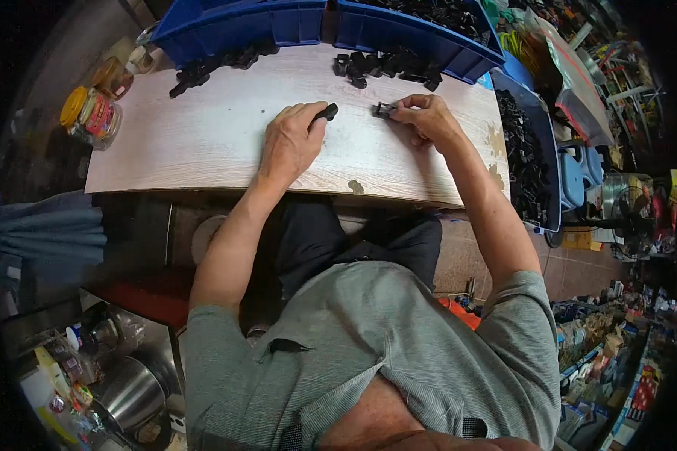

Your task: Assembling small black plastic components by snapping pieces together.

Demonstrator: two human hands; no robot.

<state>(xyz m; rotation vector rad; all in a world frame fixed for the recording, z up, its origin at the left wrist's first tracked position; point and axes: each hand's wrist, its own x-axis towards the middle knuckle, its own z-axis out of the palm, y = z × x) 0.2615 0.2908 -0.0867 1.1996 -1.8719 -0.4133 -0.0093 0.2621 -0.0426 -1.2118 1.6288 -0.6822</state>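
My left hand (292, 141) is closed around a small black plastic part (328, 112), whose end sticks out past the thumb and forefinger. Across a short gap, my right hand (426, 120) pinches another black plastic part (384, 110) that looks like an open frame. Both hands are over the pale wood-grain table (203, 143). Beyond them lie two loose heaps of black plastic parts, one at the far left (222, 66) and one at the far right (387, 66). The exact shape of the part in my left hand is mostly hidden by the fingers.
Two blue bins (241, 26) (421, 37) stand along the table's far edge. A jar with a yellow lid (90, 116) is at the left edge. To the right, a blue crate (553, 165) holds many black parts, beside a blue plastic stool (579, 177).
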